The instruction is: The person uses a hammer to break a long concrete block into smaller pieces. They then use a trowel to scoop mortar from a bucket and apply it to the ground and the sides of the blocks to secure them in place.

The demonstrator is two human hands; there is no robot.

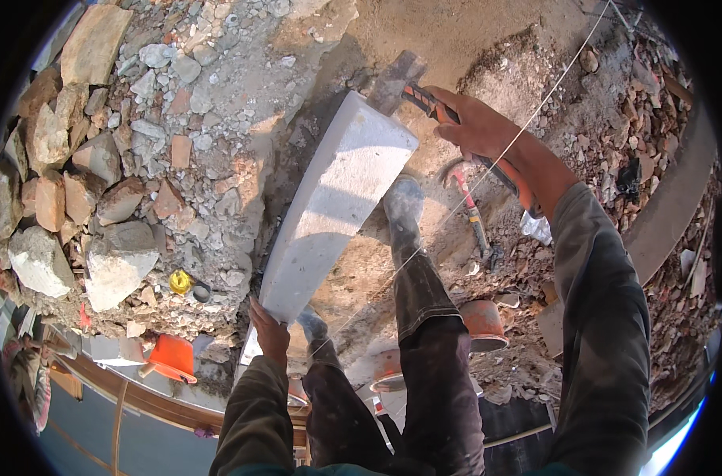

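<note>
A long pale grey curb block [333,198] lies at a slant between a rubble bank and my legs. My left hand [269,329] grips its near end. My right hand [480,127] is wrapped round the orange-and-black handle of a heavy mallet [400,83], whose dusty head is beside the block's far end; whether they touch I cannot tell. Below my right hand a claw hammer [472,213] with a red and yellow handle lies on the dirt. A taut white string [535,111] runs diagonally across the view, passing near my right hand.
Large rocks [123,262] and rubble line the left. A yellow tape measure [181,281] rests on it, above an orange tub [170,357]. A reddish bucket [484,321] stands right of my leg [424,333]. Broken brick and a curved grey strip [666,206] lie at right.
</note>
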